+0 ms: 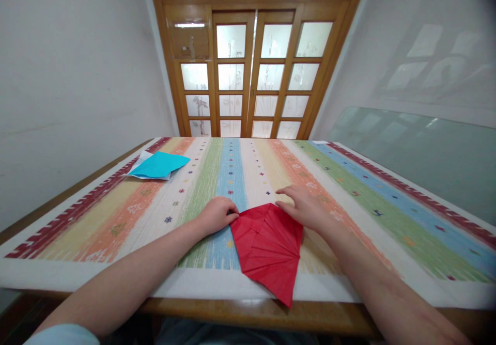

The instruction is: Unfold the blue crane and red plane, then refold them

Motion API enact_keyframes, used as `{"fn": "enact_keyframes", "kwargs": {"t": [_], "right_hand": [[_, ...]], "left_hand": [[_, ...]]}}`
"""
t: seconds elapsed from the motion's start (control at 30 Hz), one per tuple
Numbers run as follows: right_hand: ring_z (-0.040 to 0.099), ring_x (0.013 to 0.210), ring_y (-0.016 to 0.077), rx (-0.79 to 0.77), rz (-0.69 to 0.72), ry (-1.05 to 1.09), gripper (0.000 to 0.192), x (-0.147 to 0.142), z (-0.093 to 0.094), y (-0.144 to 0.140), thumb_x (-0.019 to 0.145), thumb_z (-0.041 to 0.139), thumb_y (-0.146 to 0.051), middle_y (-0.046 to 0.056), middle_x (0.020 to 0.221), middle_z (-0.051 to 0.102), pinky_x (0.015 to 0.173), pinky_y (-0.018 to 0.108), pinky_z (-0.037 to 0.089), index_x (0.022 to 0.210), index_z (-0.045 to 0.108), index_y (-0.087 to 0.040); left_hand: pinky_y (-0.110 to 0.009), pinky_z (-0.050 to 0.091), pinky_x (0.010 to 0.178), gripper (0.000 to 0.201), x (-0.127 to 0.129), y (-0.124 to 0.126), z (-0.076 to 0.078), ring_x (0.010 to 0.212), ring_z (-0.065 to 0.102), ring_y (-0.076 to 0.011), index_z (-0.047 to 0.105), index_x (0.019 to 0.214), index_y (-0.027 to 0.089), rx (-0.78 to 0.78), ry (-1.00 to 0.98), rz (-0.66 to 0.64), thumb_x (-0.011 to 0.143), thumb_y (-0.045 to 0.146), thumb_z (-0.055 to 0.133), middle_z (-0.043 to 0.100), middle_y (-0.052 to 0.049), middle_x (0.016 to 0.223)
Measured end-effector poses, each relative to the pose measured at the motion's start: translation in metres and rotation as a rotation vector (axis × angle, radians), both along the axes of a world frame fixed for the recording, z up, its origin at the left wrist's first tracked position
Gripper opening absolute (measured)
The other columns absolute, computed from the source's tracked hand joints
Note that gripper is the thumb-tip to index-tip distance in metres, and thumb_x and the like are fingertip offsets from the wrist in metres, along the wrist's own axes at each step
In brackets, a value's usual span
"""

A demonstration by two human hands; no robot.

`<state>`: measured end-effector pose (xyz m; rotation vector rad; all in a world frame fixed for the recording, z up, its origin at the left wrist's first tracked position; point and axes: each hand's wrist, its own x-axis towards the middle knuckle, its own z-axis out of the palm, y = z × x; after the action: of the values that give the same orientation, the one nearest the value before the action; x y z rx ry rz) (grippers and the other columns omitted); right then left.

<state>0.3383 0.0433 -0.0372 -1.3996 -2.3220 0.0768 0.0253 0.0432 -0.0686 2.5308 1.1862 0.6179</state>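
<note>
Red folded paper (263, 252) lies between your hands, at the near edge of the striped cloth (201, 284). Your left hand (217, 216) pinches its left corner; your right hand (306, 208) has fingers apart at its upper right. Uneven pulling could perhaps tear it along the creases (277, 249). Its long axis runs away from you, slightly slanted, with the sharp tip (287, 296) pointing toward you.

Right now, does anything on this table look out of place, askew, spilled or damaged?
Nothing looks spilled or torn. Slightly askew: the blue paper on the left, with white paper poking out unevenly beneath. The lower tip of the red paper pokes past the front edge of the tablecloth.
</note>
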Motion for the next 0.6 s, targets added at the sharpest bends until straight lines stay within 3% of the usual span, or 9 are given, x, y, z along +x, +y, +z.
{"fn": "enact_keyframes", "kwargs": {"t": [0.1,0.2,0.37,0.6], "right_hand": [[0.060,0.114,0.0294,0.050,0.109,-0.078,0.037,-0.028,-0.003,-0.012,0.093,0.059,-0.037,0.015,0.124,0.067,0.099,0.043,0.043,0.124,0.066,-0.020],[0.062,0.110,0.0290,0.008,0.184,-0.157,0.037,-0.044,-0.005,-0.020,0.091,0.064,-0.041,0.013,0.114,0.070,0.095,0.041,0.042,0.122,0.067,-0.022],[0.063,0.089,0.0245,-0.026,0.202,-0.242,0.021,-0.048,-0.006,-0.019,0.091,0.065,-0.041,0.008,0.091,0.072,0.079,0.034,0.041,0.094,0.071,-0.021],[0.061,0.082,0.0210,-0.006,0.181,-0.278,0.009,-0.049,-0.001,-0.026,0.090,0.064,-0.029,0.006,0.085,0.070,0.072,0.031,0.036,0.085,0.066,-0.021]], "left_hand": [[-0.032,0.046,0.084,0.012,0.005,-0.005,0.000,0.087,0.066,-0.0201,0.077,0.086,0.022,0.033,0.024,-0.018,0.088,0.026,0.066,0.076,-0.004,0.087],[-0.033,0.046,0.086,0.011,0.009,-0.009,-0.002,0.087,0.065,-0.0206,0.077,0.086,0.023,0.053,0.034,-0.026,0.088,0.026,0.067,0.075,-0.004,0.086],[-0.034,0.045,0.085,0.011,0.010,-0.010,-0.004,0.087,0.064,-0.0209,0.077,0.085,0.023,0.044,0.032,-0.025,0.088,0.027,0.067,0.074,-0.004,0.086],[-0.033,0.046,0.083,0.010,0.009,-0.009,-0.002,0.088,0.063,-0.0210,0.077,0.083,0.022,0.028,0.016,-0.003,0.087,0.028,0.069,0.073,-0.004,0.086]]}}
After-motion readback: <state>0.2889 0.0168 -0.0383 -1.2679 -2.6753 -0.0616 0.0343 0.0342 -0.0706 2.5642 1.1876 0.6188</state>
